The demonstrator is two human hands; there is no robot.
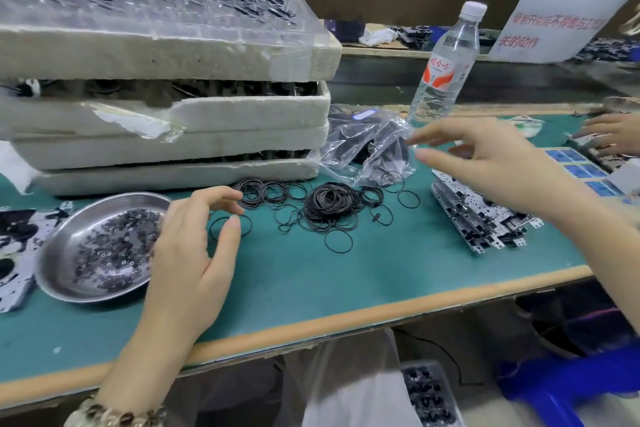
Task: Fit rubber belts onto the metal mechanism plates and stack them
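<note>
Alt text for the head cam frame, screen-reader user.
A person's left hand rests its thumb on one loose rubber belt beside a pile of belts on a green bench, while the right hand reaches, fingers spread, above a stack of metal plates. A steel dish of small parts sits at left, foam trays and a water bottle behind.

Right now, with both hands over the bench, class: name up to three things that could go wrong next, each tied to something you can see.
1. The rubber belts lie tangled, so the left hand may lift several together.
2. The steel dish of small parts sits beside that hand; a nudge could spill it.
3. The right hand hovers near the water bottle and might tip it.
</note>
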